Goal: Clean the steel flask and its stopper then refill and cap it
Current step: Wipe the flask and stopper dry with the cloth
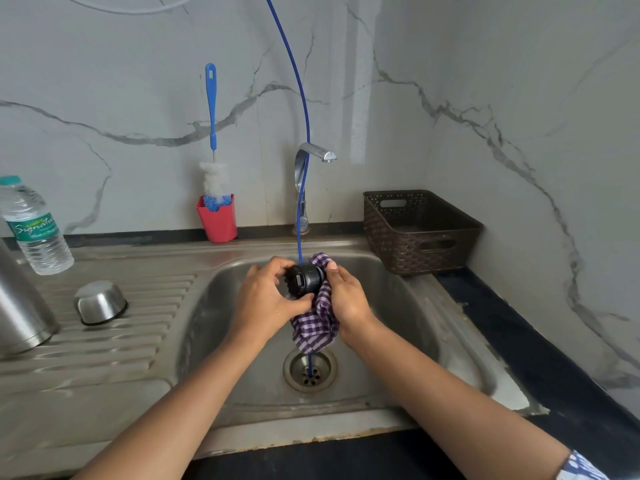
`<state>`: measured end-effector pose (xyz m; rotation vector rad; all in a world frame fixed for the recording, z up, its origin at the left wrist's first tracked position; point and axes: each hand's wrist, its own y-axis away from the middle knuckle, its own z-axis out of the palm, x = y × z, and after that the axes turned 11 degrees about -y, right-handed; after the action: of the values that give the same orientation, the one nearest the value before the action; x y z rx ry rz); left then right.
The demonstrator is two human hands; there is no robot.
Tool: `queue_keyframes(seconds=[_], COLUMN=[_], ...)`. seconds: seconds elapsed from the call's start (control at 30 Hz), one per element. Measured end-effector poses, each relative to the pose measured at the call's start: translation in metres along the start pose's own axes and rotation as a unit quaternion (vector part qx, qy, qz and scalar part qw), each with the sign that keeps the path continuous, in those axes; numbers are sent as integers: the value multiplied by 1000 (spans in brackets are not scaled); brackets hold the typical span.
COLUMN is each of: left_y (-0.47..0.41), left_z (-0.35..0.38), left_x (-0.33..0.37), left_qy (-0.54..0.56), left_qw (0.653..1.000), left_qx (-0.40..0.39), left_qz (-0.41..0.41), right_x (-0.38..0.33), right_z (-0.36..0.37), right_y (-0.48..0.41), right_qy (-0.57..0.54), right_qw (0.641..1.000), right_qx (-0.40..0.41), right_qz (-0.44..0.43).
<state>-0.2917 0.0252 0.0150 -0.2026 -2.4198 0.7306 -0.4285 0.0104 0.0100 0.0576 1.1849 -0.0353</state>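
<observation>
A thin blue tube (300, 244) drops past the tap (313, 153) to the drain (310, 370), and the left hand (266, 299) round the stopper (306, 278) and right hand (349, 296) gripping the cloth (317, 327) fill the middle of the sink basin (408, 306) — open bowl lies either side. The flask (20, 306), water bottle (33, 226) and upturned steel cup (100, 303) crowd the far left of the drainboard (121, 358); a brown basket (419, 230) blocks the right back corner.

Head view, downward over sink (398, 341)
</observation>
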Motion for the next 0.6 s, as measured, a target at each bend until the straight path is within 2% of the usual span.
queue_keyframes(seconds=[0.1,0.23,0.3,0.43,0.6], left_y=[0,-4,-6,-11,-10], left_z=[-3,-10,-13,-25,-58], left_x=[0,-9,-13,-14,-17], left_qy=[26,149,176,102,-46], left_qw=[999,972,959,972,986], left_qx=[-38,-147,-179,-179,-123], left_qz=[-5,-104,-127,-111,-103], right_x=[2,-2,-4,-6,-6], right_z=[1,-1,-1,0,9], right_y=[3,5,6,9,13], right_qy=[33,30,7,-58,-116], right_qw=[999,999,999,996,991], right_qx=[4,-29,-45,-42,-26], right_qz=[-16,-4,14,53,69])
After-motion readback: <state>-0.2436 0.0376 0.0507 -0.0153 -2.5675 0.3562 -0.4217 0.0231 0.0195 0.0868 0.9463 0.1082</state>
